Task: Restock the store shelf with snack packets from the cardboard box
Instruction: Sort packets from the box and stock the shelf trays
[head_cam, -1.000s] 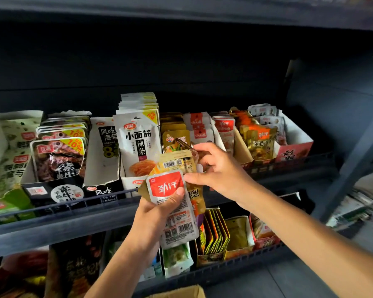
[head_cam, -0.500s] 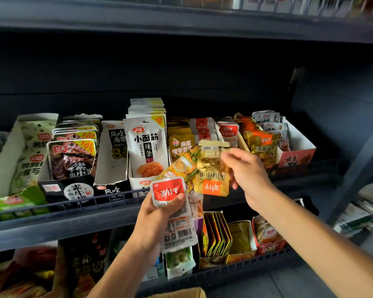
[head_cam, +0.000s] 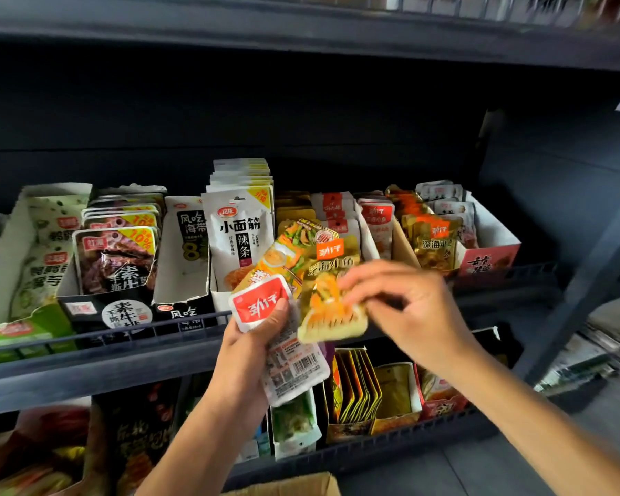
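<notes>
My left hand [head_cam: 251,338] grips a fanned bunch of snack packets; the front one is white with a red label [head_cam: 265,306] and a barcode on its lower half. My right hand [head_cam: 405,309] pinches a yellow-orange packet [head_cam: 332,291] by its lower right edge, holding it against the bunch in front of the middle shelf [head_cam: 97,356]. Behind them, display boxes of white, yellow and red packets [head_cam: 374,216] stand in rows on that shelf. A corner of the cardboard box [head_cam: 298,486] shows at the bottom edge.
The shelf has a low wire front rail [head_cam: 140,329]. A lower shelf holds yellow packets in a box [head_cam: 355,384] and dark bags at the left. A dark upright post [head_cam: 580,284] rises at the right, with the shelf above close overhead.
My right hand pulled a yellow-orange packet from the bunch, lifted it toward the shelf, and has now brought it back down, flipped, against the packets in my left hand.
</notes>
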The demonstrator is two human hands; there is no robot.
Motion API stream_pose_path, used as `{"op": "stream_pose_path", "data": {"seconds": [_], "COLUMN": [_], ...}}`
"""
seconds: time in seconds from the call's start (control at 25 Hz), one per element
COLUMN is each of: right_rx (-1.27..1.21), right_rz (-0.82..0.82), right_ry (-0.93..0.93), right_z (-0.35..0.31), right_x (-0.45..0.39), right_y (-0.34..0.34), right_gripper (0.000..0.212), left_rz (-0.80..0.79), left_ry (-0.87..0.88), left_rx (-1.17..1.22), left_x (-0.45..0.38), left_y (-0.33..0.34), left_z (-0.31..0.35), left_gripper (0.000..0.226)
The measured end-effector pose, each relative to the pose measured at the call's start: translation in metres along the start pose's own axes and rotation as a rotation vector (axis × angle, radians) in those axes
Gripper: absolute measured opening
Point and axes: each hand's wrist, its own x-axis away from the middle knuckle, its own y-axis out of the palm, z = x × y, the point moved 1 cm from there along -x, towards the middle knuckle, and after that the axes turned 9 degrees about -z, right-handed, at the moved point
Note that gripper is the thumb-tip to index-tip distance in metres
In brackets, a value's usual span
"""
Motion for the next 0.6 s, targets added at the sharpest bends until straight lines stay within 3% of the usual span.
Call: {"op": "stream_pose_path", "data": {"seconds": [0.12, 0.2, 0.28, 0.36, 0.4, 0.48, 0.6], "right_rx": [-0.053, -0.260, -0.378, -0.391, -0.386, -0.365, -0.149], "right_rz": [-0.050, 0.121, 0.223, 0.128, 0.106, 0.267, 0.595], "right_ry": [0.140, 0.311, 0.573, 0.733, 0.746, 0.668, 0.529], "right_z": [0.002, 0.004, 0.013, 0.018, 0.018, 0.027, 0.058], "right_x": [0.012, 0.010, 0.008, 0.008, 0.007, 0.001, -0.010], "right_y": [0.015, 0.020, 0.023, 0.019, 0.012, -0.020, -0.096], "right_gripper": [0.034, 0.023, 0.040, 0.028, 0.016, 0.001, 0.018], "left_rz": [-0.028, -0.004, 0.004, 0.008, 0.010, 0.020, 0.038], "left_ry": [0.017, 0.036, 0.066, 0.086, 0.088, 0.084, 0.073], "left_rx": [-0.003, -0.080, -0.175, -0.218, -0.226, -0.220, -0.187], "left_x": [-0.001, -0.002, -0.001, -0.002, -0.003, -0.004, -0.005], "left_y": [0.010, 0.015, 0.020, 0.021, 0.020, 0.018, 0.016], "left_z": [0.001, -0.003, -0.008, -0.011, -0.013, -0.014, -0.016], "left_gripper": [0.037, 0.036, 0.029, 0.026, 0.025, 0.023, 0.023]}}
